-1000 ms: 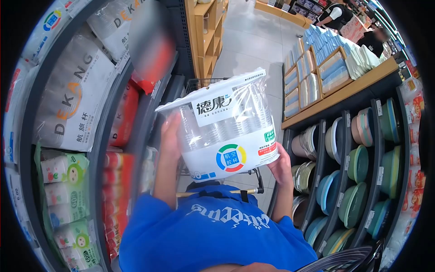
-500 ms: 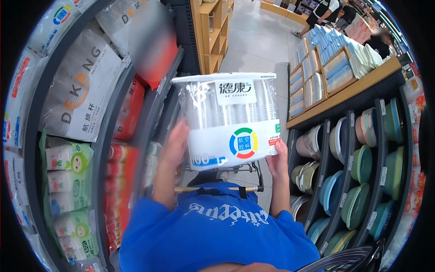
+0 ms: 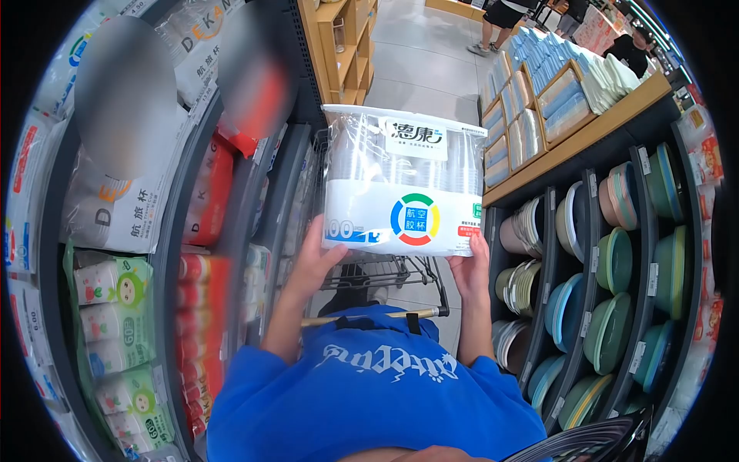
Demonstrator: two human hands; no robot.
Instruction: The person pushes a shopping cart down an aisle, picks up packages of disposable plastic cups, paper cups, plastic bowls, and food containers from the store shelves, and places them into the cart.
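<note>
Held up in front of me is a clear and white bag of disposable plastic cups [image 3: 369, 204], its printed front facing me and several stacks of cups showing through the film. My left hand [image 3: 317, 258] grips its lower left corner, the thumb lying on the front. At the lower right corner my right hand [image 3: 471, 266] holds it, thumb on the front too. The fingers behind the bag are hidden. Below and beyond the bag stands a shopping cart [image 3: 392, 271] with a dark wire basket, close to my body.
Shelves on the left hold cup bags [image 3: 212, 189] and green-and-white paper roll packs [image 3: 115, 308]. Racks on the right carry stacked plastic basins [image 3: 613, 258]. A wooden display [image 3: 570, 154] bears folded goods. A person [image 3: 504, 23] stands in the far aisle [image 3: 416, 65].
The bag has shifted slightly right and up and now sits more upright. My left hand has moved down to its lower corner, with the thumb now visible. More of the cart shows.
</note>
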